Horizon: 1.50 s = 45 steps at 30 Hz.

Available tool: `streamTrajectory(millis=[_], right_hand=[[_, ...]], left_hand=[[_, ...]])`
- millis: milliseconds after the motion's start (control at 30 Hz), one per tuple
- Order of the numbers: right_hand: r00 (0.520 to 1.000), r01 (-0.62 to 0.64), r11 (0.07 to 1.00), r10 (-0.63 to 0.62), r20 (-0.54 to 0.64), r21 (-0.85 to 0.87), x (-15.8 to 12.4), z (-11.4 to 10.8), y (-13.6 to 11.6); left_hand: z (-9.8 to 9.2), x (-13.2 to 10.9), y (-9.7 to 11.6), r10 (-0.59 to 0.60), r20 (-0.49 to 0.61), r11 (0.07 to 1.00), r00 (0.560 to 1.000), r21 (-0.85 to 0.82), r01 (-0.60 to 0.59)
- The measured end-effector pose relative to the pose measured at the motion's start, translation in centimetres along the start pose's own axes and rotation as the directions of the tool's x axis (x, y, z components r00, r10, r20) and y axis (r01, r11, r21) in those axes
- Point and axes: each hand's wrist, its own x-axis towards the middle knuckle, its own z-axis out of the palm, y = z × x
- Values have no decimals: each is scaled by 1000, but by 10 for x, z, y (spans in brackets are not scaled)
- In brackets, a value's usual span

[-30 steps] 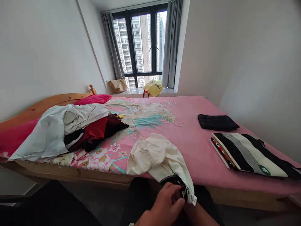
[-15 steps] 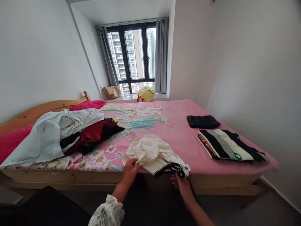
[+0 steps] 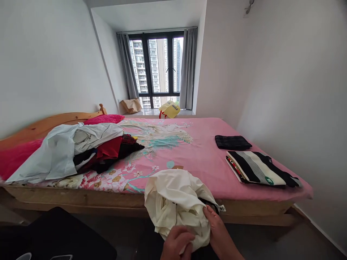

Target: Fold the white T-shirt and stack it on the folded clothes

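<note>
A cream garment point(image 3: 176, 202) hangs bunched over the front edge of the bed, its cloth loosely crumpled. Black trim and a white label show at its right side. My right hand point(image 3: 221, 231) pinches the garment's right edge between thumb and fingers, just below the label. At the garment's lower edge, my left hand point(image 3: 177, 243) has curled fingers against the cloth; the fingertips are partly hidden in the folds. What kind of garment it is cannot be made out while it is bunched.
Folded clothes point(image 3: 260, 168) are stacked on the bed's right side, with a folded black checked cloth point(image 3: 233, 142) behind them. A heap of mixed clothes point(image 3: 108, 148) lies at the left by a white sheet-like bag point(image 3: 54, 155). The wooden bed frame point(image 3: 114, 204) runs along the front.
The garment has been lifted and drawn toward me off the bed. My left hand has moved from its left edge down to the lower edge; my right hand now grips higher. The view has shifted slightly.
</note>
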Motion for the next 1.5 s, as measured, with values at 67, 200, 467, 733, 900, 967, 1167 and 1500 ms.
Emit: streamTrajectory(millis=[67, 200, 467, 733, 900, 967, 1167, 1500], right_hand=[[998, -30, 993, 36, -50, 111, -5, -10, -7], [997, -78, 984, 81, -10, 159, -23, -12, -29], [971, 169, 927, -97, 219, -335, -44, -10, -73], [942, 316, 549, -276, 189, -774, -34, -53, -115], [965, 221, 908, -152, 214, -355, -51, -43, -106], [945, 298, 805, -175, 275, -514, -55, -41, -104], [937, 342, 544, -255, 238, -766, -55, -62, -119], [938, 327, 430, -252, 236, -841, -51, -63, -108]], left_hand=[[-23, 5, -9, -68, -223, 989, 972, 113, 95], [-53, 29, -29, -108, -367, 936, 924, 277, 219], [-83, 103, -20, -311, -187, 935, 932, 114, 335], [-163, 89, 71, -327, 461, 852, 825, -233, 468], [-150, 84, 76, -397, 278, 908, 875, -19, 418], [-149, 89, 82, -420, 341, 771, 841, -355, 529], [-155, 80, 100, -334, 485, 854, 808, -207, 477], [-142, 74, 91, -385, 434, 722, 815, -409, 558]])
